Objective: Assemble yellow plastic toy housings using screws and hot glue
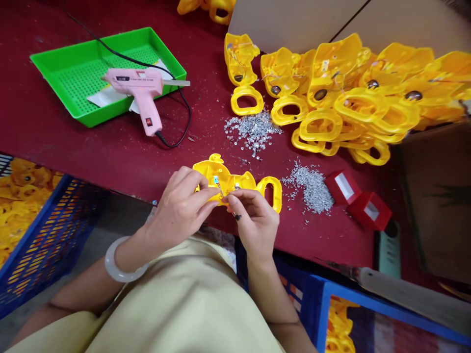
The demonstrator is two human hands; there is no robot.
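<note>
A yellow plastic toy shell half (235, 181) with a loop handle lies open side up at the table's front edge. Inside it sits a small blue-white part (216, 180) with thin wires (221, 191) leading off it. My left hand (182, 203) reaches over the shell's left side, thumb and forefinger closed at the wires. From the right, my right hand (255, 218) pinches the wire end between thumb and forefinger. A small dark piece (237, 216) shows by its thumb. The exact contact at the fingertips is partly hidden.
A pink glue gun (138, 88) rests on a green tray (83, 117), its cord trailing. Silver screw piles (312, 189), small round metal pieces (253, 128) and red boxes (369, 211) lie ahead. Yellow shells (327, 73) are heaped right. An electric screwdriver (397, 289) and blue crates (55, 245) flank me.
</note>
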